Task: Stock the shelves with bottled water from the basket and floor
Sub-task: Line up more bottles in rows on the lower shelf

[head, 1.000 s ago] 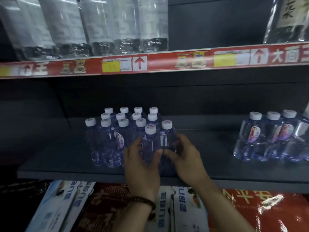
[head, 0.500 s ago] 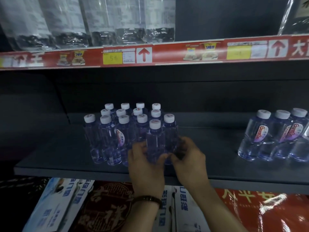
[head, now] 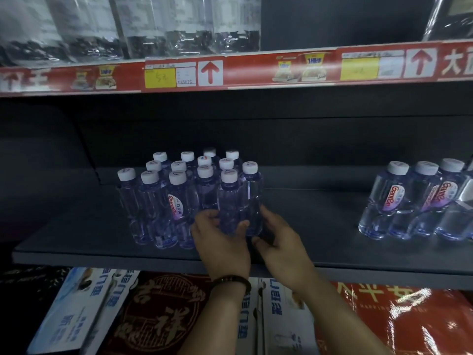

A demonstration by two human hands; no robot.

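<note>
Two hands: the left hand point(head: 220, 242) wraps the front bottle point(head: 229, 206); the right hand point(head: 280, 242) curls round the neighbouring bottle point(head: 253, 201), both low on the shelf point(head: 320, 226).
Stocked: over a dozen white-capped bottles point(head: 163, 201) stand packed at frame centre; a second cluster point(head: 409, 201) at the right edge.
Remaining: wide bare shelf between the groups; these two look nearly seated.
Supply: basket and floor out of view, so the remainder cannot be judged.
</note>
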